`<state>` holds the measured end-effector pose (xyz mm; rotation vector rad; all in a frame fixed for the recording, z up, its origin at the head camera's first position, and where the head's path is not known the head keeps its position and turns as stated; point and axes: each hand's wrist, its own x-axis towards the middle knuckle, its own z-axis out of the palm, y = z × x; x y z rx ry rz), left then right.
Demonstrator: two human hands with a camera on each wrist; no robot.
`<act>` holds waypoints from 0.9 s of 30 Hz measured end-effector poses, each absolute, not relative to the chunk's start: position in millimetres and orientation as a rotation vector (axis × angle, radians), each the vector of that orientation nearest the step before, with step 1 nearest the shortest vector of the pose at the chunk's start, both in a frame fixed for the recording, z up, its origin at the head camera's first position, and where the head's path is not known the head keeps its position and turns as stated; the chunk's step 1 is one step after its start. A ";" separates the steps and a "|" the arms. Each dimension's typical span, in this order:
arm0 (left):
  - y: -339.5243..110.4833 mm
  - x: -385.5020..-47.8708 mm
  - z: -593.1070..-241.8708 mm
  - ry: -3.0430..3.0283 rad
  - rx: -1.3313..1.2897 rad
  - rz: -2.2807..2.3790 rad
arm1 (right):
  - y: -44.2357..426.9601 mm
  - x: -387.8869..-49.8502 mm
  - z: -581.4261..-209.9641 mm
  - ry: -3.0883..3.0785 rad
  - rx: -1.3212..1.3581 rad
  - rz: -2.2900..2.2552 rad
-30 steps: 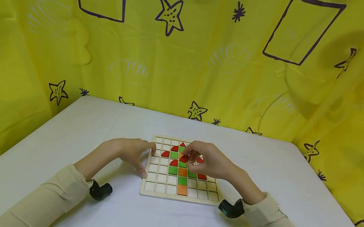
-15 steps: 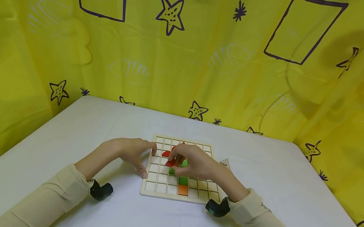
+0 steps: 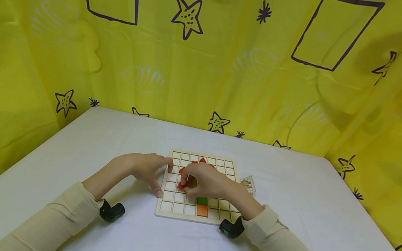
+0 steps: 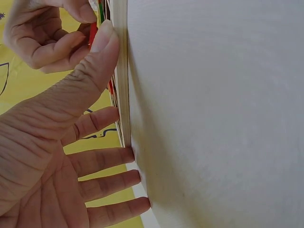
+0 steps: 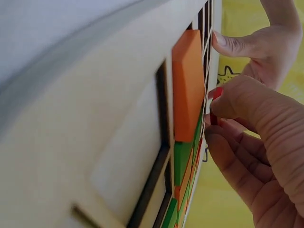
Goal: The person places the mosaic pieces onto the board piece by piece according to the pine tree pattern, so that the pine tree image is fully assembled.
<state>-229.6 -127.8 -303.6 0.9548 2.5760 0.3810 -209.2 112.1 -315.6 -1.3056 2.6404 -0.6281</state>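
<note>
A square wooden grid board (image 3: 180, 216) lies on the white table, partly filled with coloured tiles. My left hand (image 3: 146, 169) rests at its left edge, thumb and fingertips touching the rim with the fingers fairly straight. Over the left part of the grid, my right hand (image 3: 207, 180) pinches a red tile (image 3: 181, 186) between thumb and fingers; its full outline is covered. An orange tile (image 3: 202, 211) and a green tile (image 3: 202, 201) sit in one column near the front. At the top of that column shows a red triangle tile (image 3: 202, 159). The right hand hides several tiles.
A small card with a grid pattern (image 3: 249, 184) lies just right of the board. Black wrist cameras hang under the left sleeve (image 3: 66, 213) and the right sleeve (image 3: 277, 240). Behind the table (image 3: 119, 133) hangs a yellow patterned curtain (image 3: 207, 69).
My right hand has moved left across the board with the red tile, then slightly nearer to me, uncovering the card on the right. The left hand has stayed in place.
</note>
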 end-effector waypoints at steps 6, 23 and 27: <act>-128.5 -229.4 -303.2 2.576 0.950 0.381 | 109.4 -209.1 -315.7 2.635 -1.269 -0.597; -129.5 -233.0 -307.4 2.586 0.935 0.386 | 129.5 -195.1 -314.9 2.757 -1.356 -0.843; -129.5 -232.6 -308.7 2.585 0.934 0.396 | 143.0 -182.6 -311.7 2.803 -1.312 -1.064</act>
